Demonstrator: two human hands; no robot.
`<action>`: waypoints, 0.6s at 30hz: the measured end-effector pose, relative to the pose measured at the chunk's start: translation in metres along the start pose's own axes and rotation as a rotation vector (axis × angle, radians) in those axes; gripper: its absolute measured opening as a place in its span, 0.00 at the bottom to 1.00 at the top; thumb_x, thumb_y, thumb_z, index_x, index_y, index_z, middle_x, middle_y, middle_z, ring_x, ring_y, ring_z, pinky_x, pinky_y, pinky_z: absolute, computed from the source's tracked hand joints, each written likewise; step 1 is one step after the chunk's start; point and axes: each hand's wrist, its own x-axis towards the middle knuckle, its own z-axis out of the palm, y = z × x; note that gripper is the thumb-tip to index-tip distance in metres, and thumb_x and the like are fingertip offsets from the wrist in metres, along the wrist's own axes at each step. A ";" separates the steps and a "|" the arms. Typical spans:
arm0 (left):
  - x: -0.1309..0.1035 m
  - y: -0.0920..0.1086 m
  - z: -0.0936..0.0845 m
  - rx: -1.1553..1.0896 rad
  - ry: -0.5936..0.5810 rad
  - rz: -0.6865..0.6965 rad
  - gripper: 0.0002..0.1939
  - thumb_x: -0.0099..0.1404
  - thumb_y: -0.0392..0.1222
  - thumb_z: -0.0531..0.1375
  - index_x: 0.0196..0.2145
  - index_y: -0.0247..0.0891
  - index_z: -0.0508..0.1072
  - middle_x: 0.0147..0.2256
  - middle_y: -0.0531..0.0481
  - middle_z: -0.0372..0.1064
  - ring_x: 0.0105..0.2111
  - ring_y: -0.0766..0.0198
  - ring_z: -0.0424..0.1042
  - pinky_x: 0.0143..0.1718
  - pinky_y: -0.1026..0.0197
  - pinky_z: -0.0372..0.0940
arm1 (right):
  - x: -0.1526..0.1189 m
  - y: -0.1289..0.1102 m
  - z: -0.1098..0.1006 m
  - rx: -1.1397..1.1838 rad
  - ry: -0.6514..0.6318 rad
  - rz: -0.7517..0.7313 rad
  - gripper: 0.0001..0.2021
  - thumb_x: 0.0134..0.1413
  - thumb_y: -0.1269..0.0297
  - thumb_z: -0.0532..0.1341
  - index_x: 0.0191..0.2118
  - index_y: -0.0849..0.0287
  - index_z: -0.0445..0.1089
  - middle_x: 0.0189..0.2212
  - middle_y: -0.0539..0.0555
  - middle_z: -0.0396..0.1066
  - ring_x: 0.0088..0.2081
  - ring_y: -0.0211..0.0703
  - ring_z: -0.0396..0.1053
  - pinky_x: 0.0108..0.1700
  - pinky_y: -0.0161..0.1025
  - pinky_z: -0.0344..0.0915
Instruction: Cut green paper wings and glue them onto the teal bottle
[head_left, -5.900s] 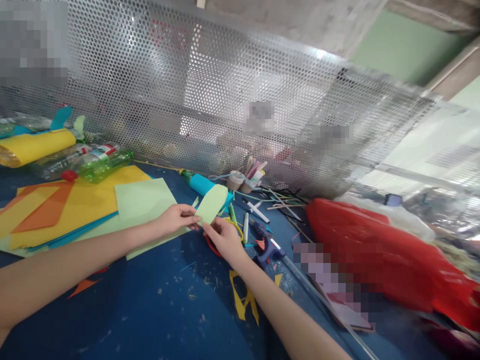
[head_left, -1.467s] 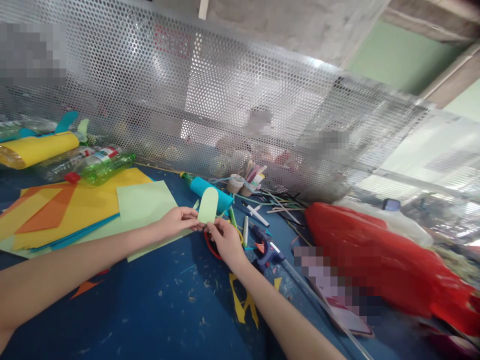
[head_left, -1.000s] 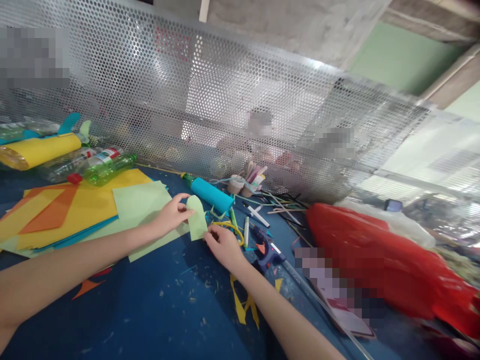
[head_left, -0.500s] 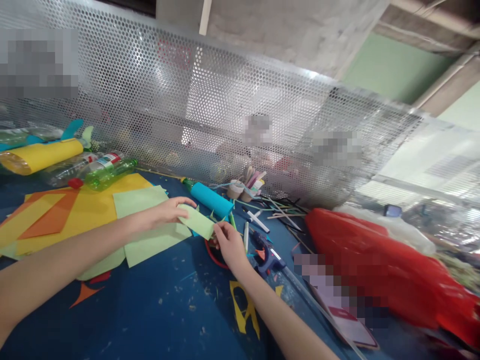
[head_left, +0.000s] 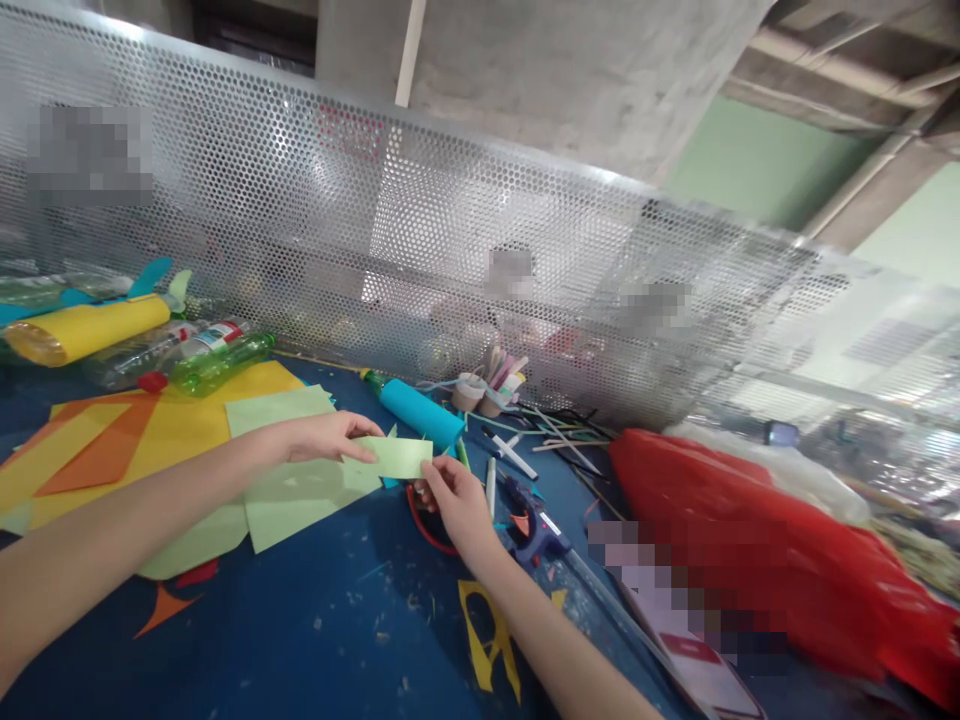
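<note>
Both my hands hold a small light-green paper cutout [head_left: 390, 458] flat over the blue table [head_left: 315, 640]. My left hand [head_left: 324, 437] pinches its left end; my right hand [head_left: 450, 495] pinches its right end from below. Under the cutout lies a light-green paper sheet [head_left: 296, 480]. A bottle wrapped in blue paper [head_left: 416, 405] lies just behind the cutout. A red-handled pair of scissors [head_left: 424, 515] sits partly hidden beneath my right hand.
Yellow and orange paper sheets [head_left: 127, 440] and plastic bottles [head_left: 187, 350] lie at left. A blue glue gun [head_left: 536, 520], pens [head_left: 510, 452] and cups of sticks [head_left: 491, 385] sit beyond my right hand. A red plastic bag [head_left: 750, 540] fills the right. A perforated metal screen [head_left: 420, 240] walls the table's far edge.
The cutout stood upright between my hands, then tipped down and turned to lie flat with its long side left to right. The camera tilted upward a little.
</note>
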 end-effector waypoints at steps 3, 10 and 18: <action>-0.003 0.002 -0.001 -0.028 -0.102 -0.025 0.17 0.50 0.43 0.65 0.39 0.39 0.74 0.36 0.48 0.72 0.32 0.63 0.70 0.28 0.68 0.61 | 0.001 0.003 0.000 0.020 0.028 -0.001 0.15 0.48 0.50 0.58 0.28 0.58 0.62 0.20 0.48 0.65 0.19 0.35 0.60 0.22 0.32 0.60; -0.005 0.005 0.002 -0.001 -0.201 -0.063 0.16 0.53 0.50 0.62 0.36 0.39 0.77 0.33 0.47 0.73 0.31 0.63 0.70 0.25 0.67 0.60 | -0.001 -0.002 -0.001 -0.040 -0.015 -0.026 0.14 0.50 0.50 0.57 0.30 0.58 0.66 0.18 0.48 0.64 0.20 0.37 0.61 0.23 0.34 0.61; 0.000 0.003 0.008 0.065 0.015 0.031 0.13 0.47 0.50 0.66 0.26 0.36 0.75 0.22 0.53 0.66 0.23 0.68 0.61 0.24 0.67 0.54 | -0.009 -0.005 0.005 -0.087 0.012 -0.106 0.16 0.56 0.50 0.52 0.38 0.59 0.63 0.25 0.51 0.66 0.25 0.39 0.66 0.27 0.35 0.65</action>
